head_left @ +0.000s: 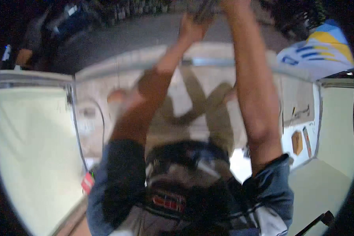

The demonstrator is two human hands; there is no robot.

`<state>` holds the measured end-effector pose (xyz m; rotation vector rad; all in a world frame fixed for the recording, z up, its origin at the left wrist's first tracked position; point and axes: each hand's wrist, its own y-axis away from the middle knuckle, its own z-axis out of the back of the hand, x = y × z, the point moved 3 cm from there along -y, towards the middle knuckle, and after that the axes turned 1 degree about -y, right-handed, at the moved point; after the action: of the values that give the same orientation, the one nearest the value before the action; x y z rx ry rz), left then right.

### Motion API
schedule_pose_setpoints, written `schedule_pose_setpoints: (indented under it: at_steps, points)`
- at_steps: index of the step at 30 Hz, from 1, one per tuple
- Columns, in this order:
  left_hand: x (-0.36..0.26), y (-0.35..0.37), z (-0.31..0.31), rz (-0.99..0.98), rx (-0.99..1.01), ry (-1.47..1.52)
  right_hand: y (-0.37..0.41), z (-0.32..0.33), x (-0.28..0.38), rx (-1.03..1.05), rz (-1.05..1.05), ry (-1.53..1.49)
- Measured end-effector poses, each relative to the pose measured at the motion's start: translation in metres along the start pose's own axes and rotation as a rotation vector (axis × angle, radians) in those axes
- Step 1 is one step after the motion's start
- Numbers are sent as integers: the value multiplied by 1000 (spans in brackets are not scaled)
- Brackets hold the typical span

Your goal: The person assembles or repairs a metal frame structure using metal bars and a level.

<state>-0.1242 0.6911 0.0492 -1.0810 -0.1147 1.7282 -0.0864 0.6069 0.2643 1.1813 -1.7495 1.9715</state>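
Note:
Both my arms stretch forward and up, smeared by motion. My left hand (193,29) is near the top edge, its fingers around a dark, narrow thing (204,11) whose kind I cannot make out. My right forearm (251,59) runs up past the top edge, and the right hand is cut off there. Below the arms are my folded legs in khaki trousers (188,118), on a pale floor (94,133).
A metal rail (212,62) crosses in front, with dark ground beyond. Pale panels (31,137) stand on both sides. At right lie a brown wooden piece (297,142) and a slim tool (306,141). A white, blue and yellow cloth (322,51) hangs upper right; a cable (102,118) lies left.

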Motion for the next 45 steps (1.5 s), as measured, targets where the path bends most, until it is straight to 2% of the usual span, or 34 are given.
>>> schedule_pose_setpoints:
  at_steps: [1, 2, 3, 4, 5, 6, 8, 9, 11, 14, 19, 23, 24, 26, 27, 29, 31, 33, 35, 37, 41, 42, 45]
  points:
    - [-11, -8, 12, 140, 65, -126, 5, -1, 1, 37, 33, -35]
    - [-12, -10, 18, 165, 39, 136, 4, 0, 2, 76, 77, -65]
    - [-11, -11, 23, 187, 9, 399, -1, 5, -1, 205, -126, -177]
    - [-15, -4, 22, 166, -112, 549, -5, 13, -12, 230, -45, -310]
    - [-32, -6, 37, 297, -9, 392, -4, 22, -3, 179, -147, -427]
    - [-36, -1, 41, 294, 5, 424, -12, 33, 1, 175, -112, -427]
    - [-31, 0, 34, 275, 23, 457, -33, 69, -6, 85, -348, -632]
    - [-26, 1, 28, 290, 1, 477, -44, 84, -2, 78, -334, -631]
    - [-24, -4, 33, 297, -17, 500, -67, 107, 6, -128, -381, -597]
    - [-30, -4, 40, 264, -19, 538, -86, 122, 12, -157, -379, -702]
    - [-24, -5, 32, 280, -24, 490, -91, 104, 14, -36, -335, -606]
    - [-29, -6, 35, 257, -50, 479, -75, 35, 21, 39, -351, -581]
    - [-31, -6, 36, 284, -48, 454, -68, 16, 44, 3, -337, -536]
    - [-29, -2, 37, 309, -42, 418, -69, -17, 34, 50, -442, -657]
    - [-27, -1, 36, 360, -48, 519, -68, -16, 31, 46, -437, -664]
    - [-23, -5, 32, 408, -59, 631, -70, -15, 25, 247, -492, -759]
    - [-29, -4, 39, 319, -83, 408, -66, -10, 31, 251, -510, -752]
    - [-29, -5, 38, 359, -57, 401, -65, -12, 21, 258, -531, -756]
    - [-27, -7, 38, 389, -36, 394, -75, 4, -3, 96, -435, -672]
    - [-28, -6, 38, 280, -96, 482, -79, 27, 4, 4, -390, -636]
    - [-24, -4, 34, 277, -121, 489, -81, 63, 21, -61, -457, -781]
    - [-27, -3, 36, 299, -107, 495, -81, 52, 24, -58, -459, -788]
    - [-22, -4, 43, 308, -154, 462, -81, -23, 41, 158, -501, -741]
